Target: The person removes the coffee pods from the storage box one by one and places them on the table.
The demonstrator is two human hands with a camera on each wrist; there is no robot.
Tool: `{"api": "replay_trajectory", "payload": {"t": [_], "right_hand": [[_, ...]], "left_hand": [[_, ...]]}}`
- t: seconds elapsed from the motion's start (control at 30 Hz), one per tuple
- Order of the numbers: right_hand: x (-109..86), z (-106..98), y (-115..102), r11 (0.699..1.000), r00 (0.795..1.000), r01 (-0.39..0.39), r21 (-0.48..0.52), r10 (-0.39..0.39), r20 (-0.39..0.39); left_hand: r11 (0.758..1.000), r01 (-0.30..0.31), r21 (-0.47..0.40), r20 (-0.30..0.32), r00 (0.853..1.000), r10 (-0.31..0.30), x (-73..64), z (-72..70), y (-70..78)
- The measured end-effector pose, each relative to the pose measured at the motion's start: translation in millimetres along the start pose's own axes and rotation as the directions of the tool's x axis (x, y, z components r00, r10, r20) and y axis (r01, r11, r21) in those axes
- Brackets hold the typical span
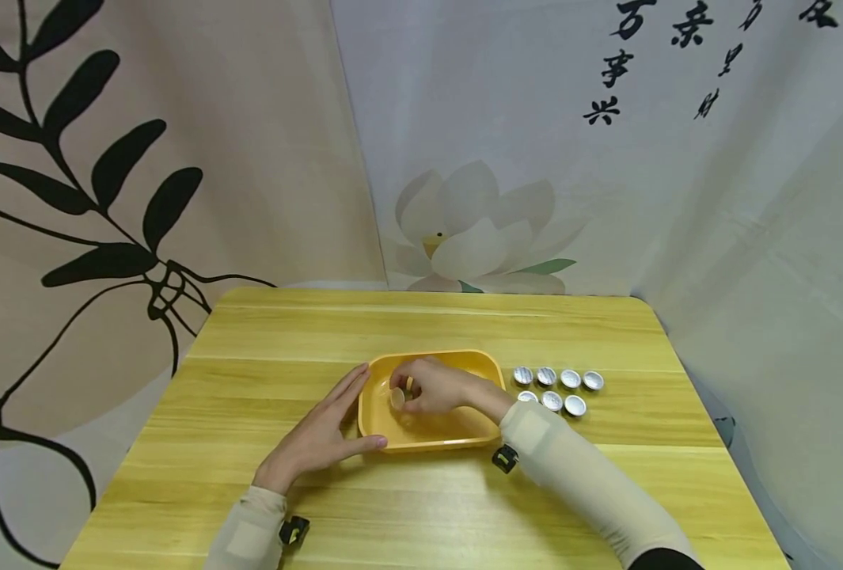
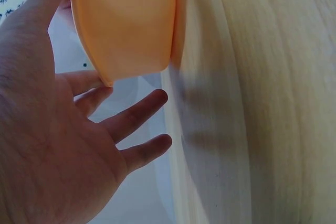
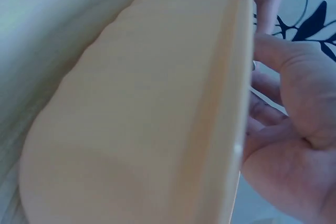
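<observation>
A yellow plastic tray sits on the wooden table. My left hand rests at its left end, fingers straight and spread; the thumb lies along the front rim. From the left wrist view, that hand touches the rim at the corner of the tray. My right hand reaches inside and pinches a small round cap, pale on its face, between thumb and fingers. In the right wrist view the tray wall hides most of what those fingers hold.
To the right of the tray stand several small round silver-white caps in two rows, the near row partly behind the right sleeve. A printed curtain hangs behind the table's far edge.
</observation>
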State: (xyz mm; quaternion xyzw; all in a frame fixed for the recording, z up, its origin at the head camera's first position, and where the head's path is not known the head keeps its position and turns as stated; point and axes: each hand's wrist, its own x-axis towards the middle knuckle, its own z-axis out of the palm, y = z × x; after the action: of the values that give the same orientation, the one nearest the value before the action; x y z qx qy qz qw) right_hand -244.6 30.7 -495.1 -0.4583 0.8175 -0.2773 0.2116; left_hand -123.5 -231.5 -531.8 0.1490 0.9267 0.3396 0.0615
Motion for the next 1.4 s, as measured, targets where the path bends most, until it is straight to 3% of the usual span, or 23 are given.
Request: {"api": "replay_trajectory", "payload": {"t": [0.23, 0.43, 0.77, 1.4], "right_hand": [[-17.7, -8.5, 4.6, 0.995, 0.992, 0.017, 0.101, -0.004, -0.123], [-30.7, -15.9, 6.5, 0.985, 0.984, 0.007, 0.17, 0.024, -0.179], [-50.2, -33.9, 2.9, 0.975, 0.963, 0.024, 0.219, 0.036, -0.268], [-82.2, -44.7, -0.5, 0.952, 0.915, 0.114, 0.285, 0.011, -0.402]], "left_hand": [[1.0, -0.005, 0.0, -0.006, 1.0, 0.005, 0.7, 2.0, -2.4], [1.0, -0.002, 0.004, -0.007, 1.0, 0.002, 1.4, 2.0, -1.3], [1.0, 0.017, 0.001, 0.005, 1.0, -0.017, 0.0, 1.2, 1.7], [1.0, 0.007, 0.0, -0.003, 1.0, -0.007, 0.5, 1.6, 0.0]]}}
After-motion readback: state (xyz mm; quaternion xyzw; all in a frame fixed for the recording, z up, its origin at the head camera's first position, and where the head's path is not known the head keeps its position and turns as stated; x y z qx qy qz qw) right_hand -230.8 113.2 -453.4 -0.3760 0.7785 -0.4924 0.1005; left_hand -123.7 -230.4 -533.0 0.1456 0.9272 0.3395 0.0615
